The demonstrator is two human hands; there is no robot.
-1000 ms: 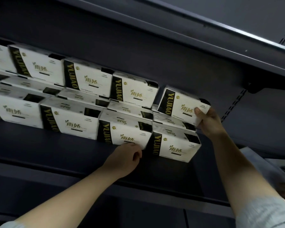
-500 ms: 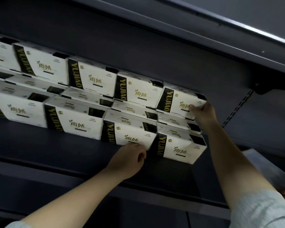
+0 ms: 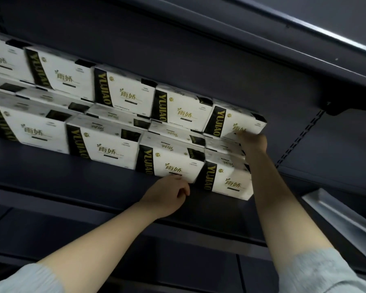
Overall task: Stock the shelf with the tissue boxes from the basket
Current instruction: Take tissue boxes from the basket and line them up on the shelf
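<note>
Dark shelf (image 3: 51, 172), stacked tissue boxes (image 3: 106, 149)

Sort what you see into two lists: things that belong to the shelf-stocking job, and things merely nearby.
Belongs to the job:
tissue boxes stacked in rows
top right box, touched by the right hand
left hand at a lower box
shelf

Merely nearby:
upper shelf
shelf bracket
pale tray edge

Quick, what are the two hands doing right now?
Left hand: fingers curled, pressed against the bottom edge of a front-row tissue box.
Right hand: blurred, touching the top-row end box; grip cannot be told.
</note>
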